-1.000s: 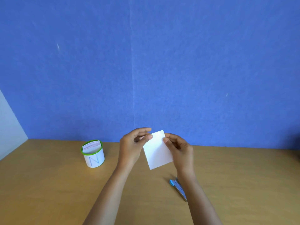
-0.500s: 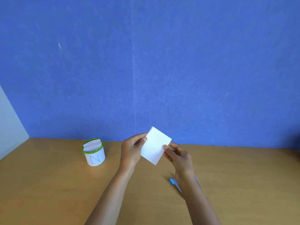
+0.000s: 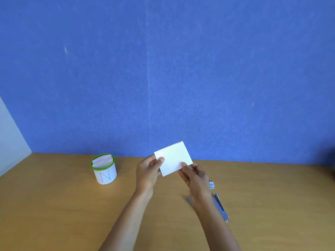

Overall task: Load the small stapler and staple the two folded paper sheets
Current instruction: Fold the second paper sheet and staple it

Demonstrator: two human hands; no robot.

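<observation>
Left hand point(image 3: 146, 174) and right hand point(image 3: 194, 176) each pinch the folded paper point(image 3: 174, 157) between them, beyond the stapler point(image 3: 220, 207), its long axis rising rightward.

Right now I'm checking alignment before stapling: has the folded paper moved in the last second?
Yes. The folded paper has turned from tall to wide and risen slightly against the back edge of the table.

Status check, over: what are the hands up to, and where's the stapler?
Hands: left hand and right hand both pinching folded paper above table. Stapler untouched on table, partly hidden by right wrist. Cup off left, out of the way.
</observation>
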